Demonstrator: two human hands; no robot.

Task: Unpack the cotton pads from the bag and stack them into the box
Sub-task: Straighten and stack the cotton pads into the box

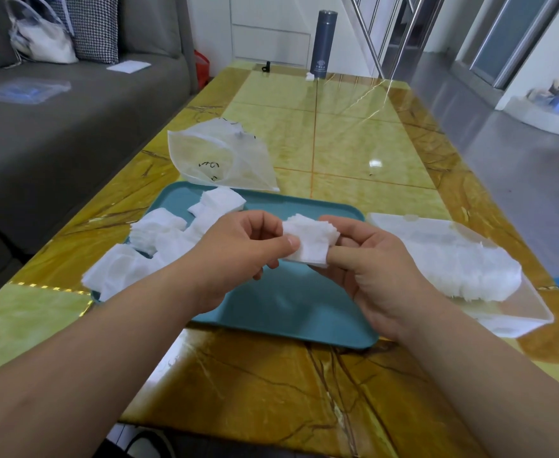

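Note:
Both hands hold a small stack of white square cotton pads point(311, 241) above a teal tray point(291, 309). My left hand point(238, 252) pinches the stack's left edge with thumb and fingers. My right hand point(370, 262) pinches its right edge. Several loose piles of cotton pads point(159, 236) lie on the tray's left side and spill over its edge. A clear plastic box point(516, 309) lies to the right, with a row of pads point(453, 266) stacked inside. The translucent bag point(221, 157) lies open beyond the tray.
The yellow marble-patterned table point(354, 137) carries a dark grey bottle point(323, 44) at its far end. A grey sofa point(56, 133) with a white handbag point(41, 36) runs along the left. Grey floor lies to the right.

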